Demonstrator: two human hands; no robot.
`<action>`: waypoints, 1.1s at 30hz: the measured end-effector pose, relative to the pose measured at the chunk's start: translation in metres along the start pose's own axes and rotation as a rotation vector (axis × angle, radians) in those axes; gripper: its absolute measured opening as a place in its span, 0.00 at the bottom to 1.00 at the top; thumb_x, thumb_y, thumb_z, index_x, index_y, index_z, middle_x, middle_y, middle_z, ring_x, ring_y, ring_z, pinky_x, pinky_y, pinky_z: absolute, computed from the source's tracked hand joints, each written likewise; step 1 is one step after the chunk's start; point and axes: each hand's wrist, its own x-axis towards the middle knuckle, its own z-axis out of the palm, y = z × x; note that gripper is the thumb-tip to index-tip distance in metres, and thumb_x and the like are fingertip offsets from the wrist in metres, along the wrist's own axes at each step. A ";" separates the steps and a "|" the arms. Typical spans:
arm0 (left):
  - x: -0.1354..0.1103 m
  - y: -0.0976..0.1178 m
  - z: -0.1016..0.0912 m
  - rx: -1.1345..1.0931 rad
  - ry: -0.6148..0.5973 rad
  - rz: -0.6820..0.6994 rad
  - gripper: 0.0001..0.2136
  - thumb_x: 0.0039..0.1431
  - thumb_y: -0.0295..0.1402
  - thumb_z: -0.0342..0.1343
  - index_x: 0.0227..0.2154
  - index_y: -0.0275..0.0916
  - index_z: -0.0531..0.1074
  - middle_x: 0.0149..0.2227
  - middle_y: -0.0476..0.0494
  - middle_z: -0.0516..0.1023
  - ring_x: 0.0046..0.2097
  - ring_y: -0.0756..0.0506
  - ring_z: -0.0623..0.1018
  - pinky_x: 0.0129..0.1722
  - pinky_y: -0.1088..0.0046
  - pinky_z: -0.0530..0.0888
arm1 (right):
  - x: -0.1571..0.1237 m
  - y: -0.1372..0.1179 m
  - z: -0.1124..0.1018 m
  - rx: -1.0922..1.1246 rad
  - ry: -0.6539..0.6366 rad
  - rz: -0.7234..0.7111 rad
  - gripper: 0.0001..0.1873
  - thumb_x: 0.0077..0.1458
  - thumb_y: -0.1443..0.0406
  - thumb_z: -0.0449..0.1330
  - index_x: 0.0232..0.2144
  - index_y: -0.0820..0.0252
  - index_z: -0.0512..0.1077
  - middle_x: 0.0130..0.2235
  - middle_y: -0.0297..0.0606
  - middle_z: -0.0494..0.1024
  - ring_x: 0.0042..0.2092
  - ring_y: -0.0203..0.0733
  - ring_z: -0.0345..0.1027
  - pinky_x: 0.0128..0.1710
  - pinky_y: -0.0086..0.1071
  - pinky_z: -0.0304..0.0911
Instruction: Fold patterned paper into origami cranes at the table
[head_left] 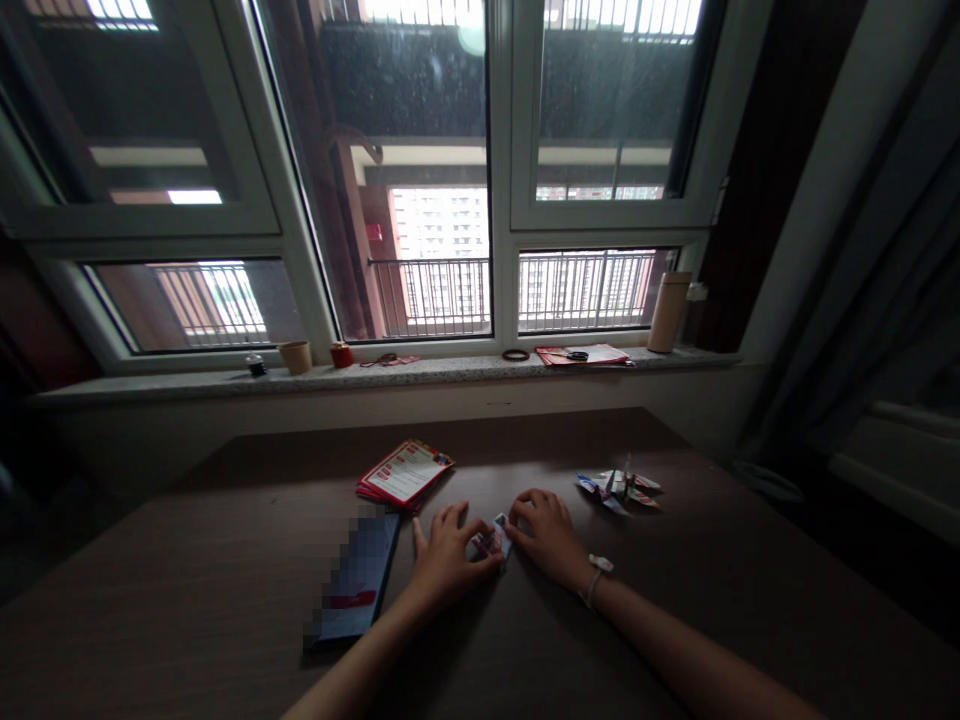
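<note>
A small piece of folded printed paper (491, 541) lies on the table between my hands. My left hand (452, 553) holds its left and lower side, thumb and fingers curled around it. My right hand (546, 537) pinches the right edge, fingers bent down toward the tabletop; a bracelet circles that wrist. Fingers hide parts of the paper's shape. To the right of my hands stand folded paper figures (619, 487) with pointed wings, like paper cranes. Beyond my left hand is a stack of printed sheets (409, 473) with red edges.
A dark-framed tablet or phone (356, 580), its screen partly pixelated, lies left of my left forearm on the brown table (187, 560). Along the windowsill (450, 374) stand a paper cup (295, 357), a red spool-like item (341, 355), scissors (576, 356) on papers and a tan bottle (669, 312).
</note>
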 end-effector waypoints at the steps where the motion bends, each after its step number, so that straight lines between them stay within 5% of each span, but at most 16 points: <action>1: 0.000 0.001 -0.001 0.001 -0.003 -0.001 0.18 0.50 0.52 0.59 0.44 0.57 0.75 0.65 0.42 0.60 0.66 0.33 0.56 0.59 0.31 0.40 | 0.000 0.000 0.000 0.003 0.003 0.001 0.07 0.58 0.57 0.59 0.35 0.50 0.74 0.46 0.34 0.72 0.53 0.46 0.58 0.58 0.43 0.48; 33: -0.006 0.016 -0.001 0.018 0.012 -0.043 0.19 0.52 0.51 0.55 0.45 0.54 0.74 0.65 0.45 0.60 0.66 0.31 0.55 0.59 0.31 0.43 | 0.005 0.002 0.005 -0.038 0.064 0.014 0.07 0.57 0.58 0.60 0.33 0.52 0.75 0.44 0.36 0.74 0.53 0.47 0.59 0.57 0.44 0.48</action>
